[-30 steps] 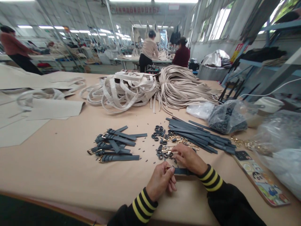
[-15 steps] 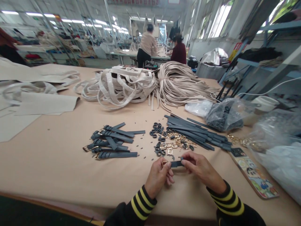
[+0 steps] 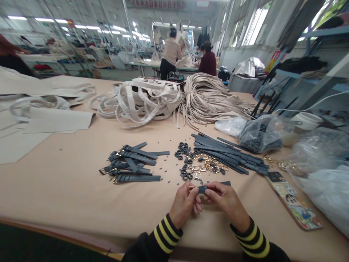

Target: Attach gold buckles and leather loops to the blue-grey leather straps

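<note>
From where I stand, the worker's two hands meet over a slate-blue strap (image 3: 202, 189) at the near side of the tan-covered table (image 3: 81, 203); I take that strap as the middle of the dial, with twelve pointing away from the worker. The left hand (image 3: 182, 205) grips its buckle end between thumb and fingers, a gold buckle (image 3: 191, 189) showing there. The right hand (image 3: 225, 202) pinches the strap just beside, and the tail sticks out past its knuckles towards three. I can't tell what the right fingertips cover.

Near twelve lie loose gold rectangular buckles (image 3: 198, 175); towards eleven, dark keeper loops (image 3: 187, 177). Between one and two is a heap of plain slate-blue strips (image 3: 231, 154). Between nine and ten, straps fitted with buckles (image 3: 133, 160) lie piled. A cartoon-printed phone case (image 3: 296, 200) rests around three, and a tied bundle of beige strips (image 3: 207, 98) sits farther off at twelve.
</note>
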Tool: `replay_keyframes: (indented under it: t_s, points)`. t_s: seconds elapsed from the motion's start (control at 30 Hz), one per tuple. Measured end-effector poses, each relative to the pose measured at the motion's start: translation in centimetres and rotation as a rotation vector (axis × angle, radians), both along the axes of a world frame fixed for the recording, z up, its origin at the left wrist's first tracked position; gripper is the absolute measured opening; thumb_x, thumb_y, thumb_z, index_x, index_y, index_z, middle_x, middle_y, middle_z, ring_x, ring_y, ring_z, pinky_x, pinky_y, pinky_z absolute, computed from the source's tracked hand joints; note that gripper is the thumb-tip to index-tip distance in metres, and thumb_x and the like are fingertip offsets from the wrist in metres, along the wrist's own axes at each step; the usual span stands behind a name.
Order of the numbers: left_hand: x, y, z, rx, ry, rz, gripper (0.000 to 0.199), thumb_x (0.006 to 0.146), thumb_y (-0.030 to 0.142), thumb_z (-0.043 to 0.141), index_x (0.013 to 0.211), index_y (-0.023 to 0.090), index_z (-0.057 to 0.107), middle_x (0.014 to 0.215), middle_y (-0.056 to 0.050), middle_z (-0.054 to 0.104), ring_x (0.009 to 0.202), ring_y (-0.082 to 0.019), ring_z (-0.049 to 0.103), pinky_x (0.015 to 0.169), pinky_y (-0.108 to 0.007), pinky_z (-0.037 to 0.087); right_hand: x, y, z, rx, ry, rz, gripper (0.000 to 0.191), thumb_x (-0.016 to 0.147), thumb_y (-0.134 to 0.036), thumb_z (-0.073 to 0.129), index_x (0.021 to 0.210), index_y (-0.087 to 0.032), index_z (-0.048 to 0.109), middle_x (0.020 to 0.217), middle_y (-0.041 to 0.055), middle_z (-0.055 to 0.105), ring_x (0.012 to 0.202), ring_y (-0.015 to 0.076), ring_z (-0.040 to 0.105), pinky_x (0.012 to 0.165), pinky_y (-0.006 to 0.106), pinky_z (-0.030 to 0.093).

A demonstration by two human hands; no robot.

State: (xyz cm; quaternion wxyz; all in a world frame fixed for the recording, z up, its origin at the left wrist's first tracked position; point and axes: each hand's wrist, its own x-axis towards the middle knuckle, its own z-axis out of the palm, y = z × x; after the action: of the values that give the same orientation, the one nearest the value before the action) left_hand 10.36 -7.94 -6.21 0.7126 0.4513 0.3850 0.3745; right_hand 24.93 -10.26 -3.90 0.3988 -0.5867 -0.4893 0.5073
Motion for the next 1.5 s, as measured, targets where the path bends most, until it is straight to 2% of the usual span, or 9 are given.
replay_keyframes:
  t_s: [0.17, 0.37, 0.57, 0.7, 0.8, 1.13, 1.23, 1.37, 1.5]
  points:
    - [0.2, -0.4, -0.2, 0.073, 0.114, 0.016, 0.024, 0.081, 0.038, 0.046, 0.073, 0.017, 0.038, 0.050, 0.006, 0.052, 0.033, -0.005, 0.048, 0.029, -0.012, 0.030, -0.1, -0.3, -0.8, 0.112, -0.210, -0.040, 0.018, 0.075, -0.029, 0.055, 0.085, -0.015, 0.061, 0.081, 0.0068, 0.064, 0.070, 0.0189, 0.062, 0.063, 0.028, 0.052]
    - [-0.1, -0.5, -0.4, 0.117, 0.118, -0.030, 0.023, 0.082, 0.037, 0.044, 0.073, 0.017, 0.039, 0.051, 0.005, 0.052, 0.033, -0.005, 0.047, 0.030, -0.013, 0.031, -0.6, -0.3, -1.5, 0.112, -0.213, -0.026, 0.016, 0.076, -0.028, 0.055, 0.084, -0.015, 0.062, 0.078, 0.0063, 0.063, 0.069, 0.0181, 0.061, 0.062, 0.027, 0.051]
    - [-0.1, -0.4, -0.1, 0.094, 0.085, -0.019, 0.024, 0.082, 0.037, 0.044, 0.071, 0.016, 0.039, 0.048, 0.006, 0.051, 0.032, -0.005, 0.046, 0.030, -0.013, 0.032, -1.2, -0.2, -0.5, 0.243, -0.326, -0.007, 0.013, 0.076, -0.025, 0.056, 0.081, -0.016, 0.064, 0.074, 0.0041, 0.060, 0.068, 0.0167, 0.057, 0.062, 0.027, 0.045]
    - [-0.1, -0.4, 0.3, 0.058, 0.081, 0.010, 0.024, 0.082, 0.037, 0.042, 0.071, 0.016, 0.041, 0.049, 0.005, 0.051, 0.031, -0.005, 0.046, 0.030, -0.013, 0.033, -0.5, -0.1, -0.1, 0.148, -0.153, 0.062, 0.017, 0.074, -0.027, 0.057, 0.084, -0.014, 0.061, 0.078, 0.0050, 0.062, 0.070, 0.0168, 0.059, 0.064, 0.027, 0.046]
    - [0.0, -0.4, 0.4, 0.048, 0.089, 0.020, 0.025, 0.082, 0.038, 0.041, 0.071, 0.016, 0.041, 0.048, 0.005, 0.051, 0.031, -0.005, 0.046, 0.029, -0.013, 0.032, -0.2, -0.1, -0.2, 0.035, -0.035, 0.068, 0.015, 0.074, -0.029, 0.055, 0.078, -0.014, 0.056, 0.068, 0.0027, 0.061, 0.061, 0.0149, 0.058, 0.056, 0.024, 0.045]
    - [0.0, -0.8, -0.6, 0.153, 0.244, -0.011, 0.032, 0.083, 0.046, 0.035, 0.077, 0.016, 0.044, 0.050, 0.005, 0.051, 0.033, -0.006, 0.047, 0.029, -0.013, 0.033, -1.4, 0.2, -0.5, 0.158, -0.286, 0.087, 0.010, 0.075, -0.022, 0.053, 0.075, -0.015, 0.061, 0.067, 0.0016, 0.062, 0.062, 0.0140, 0.055, 0.058, 0.023, 0.042]
    - [-0.2, -0.8, -0.6, 0.174, 0.234, -0.076, 0.028, 0.080, 0.044, 0.044, 0.081, 0.016, 0.044, 0.053, 0.005, 0.052, 0.032, -0.005, 0.046, 0.028, -0.013, 0.030, -1.0, 0.1, 0.2, 0.185, -0.339, 0.118, 0.011, 0.076, -0.021, 0.052, 0.076, -0.016, 0.062, 0.068, 0.0014, 0.063, 0.064, 0.0144, 0.056, 0.058, 0.022, 0.043]
    - [-0.4, -0.6, 0.0, 0.103, 0.178, -0.110, 0.026, 0.079, 0.042, 0.048, 0.077, 0.016, 0.043, 0.050, 0.005, 0.051, 0.031, -0.005, 0.044, 0.028, -0.012, 0.028, 0.4, -0.4, 1.9, 0.177, -0.353, 0.286, 0.017, 0.080, -0.021, 0.048, 0.086, -0.018, 0.063, 0.067, 0.0003, 0.063, 0.057, 0.0131, 0.057, 0.057, 0.023, 0.044]
    - [-0.4, -0.3, 0.6, 0.058, 0.201, -0.072, 0.027, 0.076, 0.042, 0.051, 0.073, 0.017, 0.042, 0.042, 0.007, 0.048, 0.029, -0.006, 0.042, 0.027, -0.013, 0.026, 3.1, -0.6, 3.0, 0.235, -0.525, 0.119, 0.027, 0.079, -0.028, 0.050, 0.103, -0.018, 0.057, 0.083, 0.0047, 0.064, 0.072, 0.0169, 0.059, 0.067, 0.027, 0.046]
